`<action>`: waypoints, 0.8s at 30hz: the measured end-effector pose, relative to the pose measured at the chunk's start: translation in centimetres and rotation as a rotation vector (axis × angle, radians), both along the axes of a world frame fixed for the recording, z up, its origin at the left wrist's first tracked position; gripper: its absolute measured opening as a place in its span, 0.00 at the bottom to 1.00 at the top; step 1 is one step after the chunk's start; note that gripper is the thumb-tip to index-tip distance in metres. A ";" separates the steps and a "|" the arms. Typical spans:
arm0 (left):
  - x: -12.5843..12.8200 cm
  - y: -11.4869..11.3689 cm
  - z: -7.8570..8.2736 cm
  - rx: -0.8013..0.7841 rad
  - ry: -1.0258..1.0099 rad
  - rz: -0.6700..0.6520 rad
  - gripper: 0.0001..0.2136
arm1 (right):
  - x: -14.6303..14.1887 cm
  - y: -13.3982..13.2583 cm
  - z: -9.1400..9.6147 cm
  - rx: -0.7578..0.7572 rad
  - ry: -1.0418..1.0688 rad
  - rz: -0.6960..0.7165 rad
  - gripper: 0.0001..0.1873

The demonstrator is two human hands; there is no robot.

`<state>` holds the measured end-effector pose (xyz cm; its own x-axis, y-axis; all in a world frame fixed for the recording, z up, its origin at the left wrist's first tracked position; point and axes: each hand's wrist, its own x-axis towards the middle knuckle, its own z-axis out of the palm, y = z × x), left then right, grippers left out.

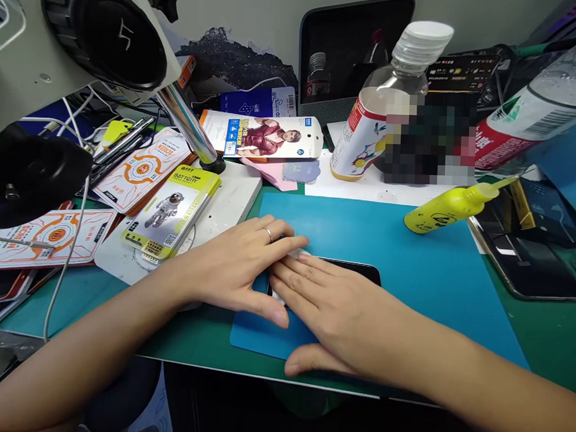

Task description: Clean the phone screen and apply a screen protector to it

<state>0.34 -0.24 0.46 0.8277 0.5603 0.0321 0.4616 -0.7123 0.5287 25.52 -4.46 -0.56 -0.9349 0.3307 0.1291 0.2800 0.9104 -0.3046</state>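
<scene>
Nearest the camera, two bare forearms reach in from the lower corners, the left forearm [90,335] and the right forearm [490,374]. They meet over a dark phone [364,271], which lies flat on a blue mat [437,284] in the middle of the tabletop [548,338], mostly covered by the hands. A piece of white cloth or tissue [276,296] shows between the phone and the fingers.

The right hand [341,306] is laid flat and unclenched, fingers together over the white piece, thumb spread toward the near edge of the mat. The left hand [241,265], wearing a ring, arches at the phone's left end with thumb and fingers parted; some fingertips are hidden, so I cannot tell whether it grips the phone.

On the mat's far right part is a yellow squeeze bottle [439,212], nozzle pointing up and rightward. Beyond the mat are a white-capped plastic bottle [366,130] and a packet picturing a figure in red [281,137]. Left of the mat, a yellow battery package [170,212] rests on a pale base [236,189] with a metal post [190,124]. Another dark device [536,269] lies at the right.
</scene>
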 end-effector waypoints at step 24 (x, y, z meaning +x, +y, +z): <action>0.0 -0.3 0.0 0.018 0.025 -0.006 0.52 | 0.5 0.3 0.2 0.164 0.172 -0.054 0.36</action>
